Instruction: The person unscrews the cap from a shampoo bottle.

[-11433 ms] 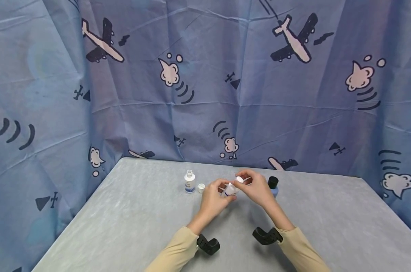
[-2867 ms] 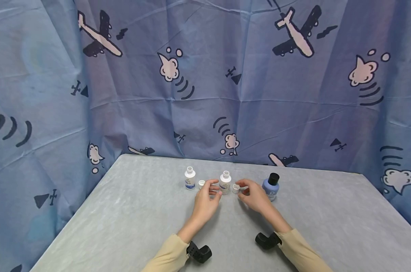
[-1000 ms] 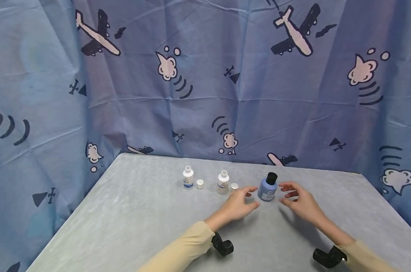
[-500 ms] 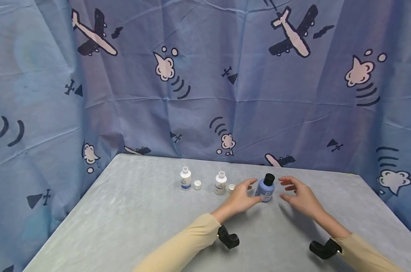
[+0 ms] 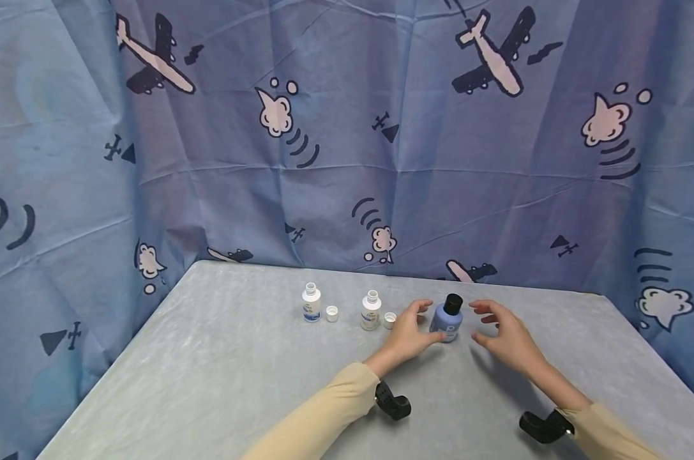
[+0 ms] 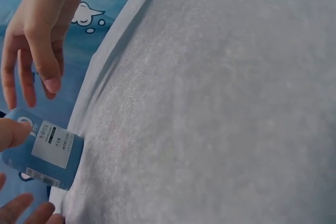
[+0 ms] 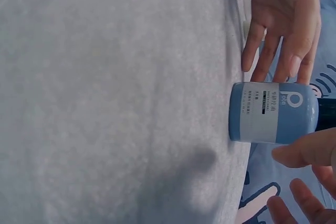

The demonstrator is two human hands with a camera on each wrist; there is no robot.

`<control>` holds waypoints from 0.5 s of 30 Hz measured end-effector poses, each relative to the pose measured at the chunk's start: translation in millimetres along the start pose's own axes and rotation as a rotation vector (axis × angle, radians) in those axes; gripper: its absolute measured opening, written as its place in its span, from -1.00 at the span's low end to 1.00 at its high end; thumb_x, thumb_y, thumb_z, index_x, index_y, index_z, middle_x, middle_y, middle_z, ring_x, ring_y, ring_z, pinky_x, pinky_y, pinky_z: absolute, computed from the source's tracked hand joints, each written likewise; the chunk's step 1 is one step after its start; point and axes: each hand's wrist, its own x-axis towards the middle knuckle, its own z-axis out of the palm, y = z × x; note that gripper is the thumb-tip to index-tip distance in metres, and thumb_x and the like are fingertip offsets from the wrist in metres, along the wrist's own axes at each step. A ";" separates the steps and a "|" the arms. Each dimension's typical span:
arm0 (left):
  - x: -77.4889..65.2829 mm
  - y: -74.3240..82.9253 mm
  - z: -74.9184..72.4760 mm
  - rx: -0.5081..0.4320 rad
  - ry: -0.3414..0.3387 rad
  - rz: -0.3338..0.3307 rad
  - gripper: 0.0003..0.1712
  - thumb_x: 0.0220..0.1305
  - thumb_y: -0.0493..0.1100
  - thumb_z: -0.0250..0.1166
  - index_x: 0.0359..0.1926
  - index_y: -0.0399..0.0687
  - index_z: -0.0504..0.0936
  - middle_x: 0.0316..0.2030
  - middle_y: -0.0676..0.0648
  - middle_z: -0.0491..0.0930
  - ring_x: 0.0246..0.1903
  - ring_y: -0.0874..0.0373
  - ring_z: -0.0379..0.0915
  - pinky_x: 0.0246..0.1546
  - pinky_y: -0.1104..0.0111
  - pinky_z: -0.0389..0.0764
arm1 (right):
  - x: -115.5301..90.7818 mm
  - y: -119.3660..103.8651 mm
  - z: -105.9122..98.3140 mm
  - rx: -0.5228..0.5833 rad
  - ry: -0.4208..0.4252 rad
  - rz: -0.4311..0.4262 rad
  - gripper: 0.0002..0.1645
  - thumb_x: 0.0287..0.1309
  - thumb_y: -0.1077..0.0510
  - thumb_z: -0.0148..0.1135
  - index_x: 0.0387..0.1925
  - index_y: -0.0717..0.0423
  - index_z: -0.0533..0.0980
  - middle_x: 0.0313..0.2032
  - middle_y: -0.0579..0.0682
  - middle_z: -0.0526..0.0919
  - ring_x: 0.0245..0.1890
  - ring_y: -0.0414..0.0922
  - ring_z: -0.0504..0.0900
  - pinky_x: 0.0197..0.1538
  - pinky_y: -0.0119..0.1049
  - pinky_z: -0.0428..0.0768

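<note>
A blue bottle (image 5: 446,322) with a black cap (image 5: 452,303) stands upright on the table. It carries a white printed label (image 7: 259,113), seen in the right wrist view. On its left is my left hand (image 5: 407,333), fingers spread around that side, with the thumb (image 6: 13,132) overlapping the bottle's front in the left wrist view. My right hand (image 5: 509,337) hovers at its right side, thumb and fingers parted, a gap between them and the bottle. Neither hand grips anything.
Two small white bottles with bare necks stand to the left, one further off (image 5: 311,305) and one nearer (image 5: 371,312). Beside each lies a white cap, one (image 5: 332,314) left and one (image 5: 389,321) close to my left hand. A patterned blue curtain (image 5: 335,128) hangs behind the table.
Earlier my hands held a small white bottle and its cap; both now rest on the table. My hands moved right to the blue bottle, and the left hand came closer to it.
</note>
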 end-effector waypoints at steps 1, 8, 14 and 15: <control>0.6 0.2 0.7 -0.002 0.000 -0.001 -0.25 0.03 -0.14 0.46 0.26 -0.11 0.40 0.19 -0.23 0.49 0.10 -0.10 0.52 0.07 0.39 0.52 | 0.0 0.4 -0.2 0.005 0.005 -0.003 -0.32 -0.10 0.39 0.38 0.15 0.28 0.39 -0.02 0.34 0.57 -0.10 0.25 0.59 -0.08 0.18 0.51; 4.1 5.2 4.6 -0.018 -0.007 -0.006 -0.22 0.01 -0.11 0.48 0.27 -0.08 0.39 0.18 -0.16 0.51 0.11 -0.05 0.52 0.06 0.39 0.52 | -1.0 -0.6 0.3 0.038 0.024 -0.008 -0.30 -0.11 0.41 0.39 0.15 0.28 0.39 -0.01 0.34 0.57 -0.09 0.25 0.59 -0.07 0.18 0.50; 7.0 8.2 7.2 -0.051 -0.018 0.013 -0.25 -0.01 -0.17 0.48 0.24 -0.13 0.41 0.08 -0.15 0.58 0.04 0.05 0.55 0.04 0.39 0.54 | -4.7 -2.8 1.3 0.048 0.026 -0.004 -0.30 -0.10 0.41 0.38 0.16 0.26 0.39 0.00 0.34 0.56 -0.07 0.25 0.58 -0.06 0.19 0.50; 7.1 8.3 7.6 -0.053 -0.019 0.016 -0.25 -0.01 -0.17 0.48 0.24 -0.14 0.42 0.06 -0.14 0.59 0.03 0.07 0.55 0.04 0.42 0.53 | -5.4 -3.0 1.4 0.047 0.029 -0.006 -0.30 -0.09 0.41 0.38 0.16 0.26 0.39 0.00 0.33 0.56 -0.07 0.25 0.58 -0.06 0.19 0.50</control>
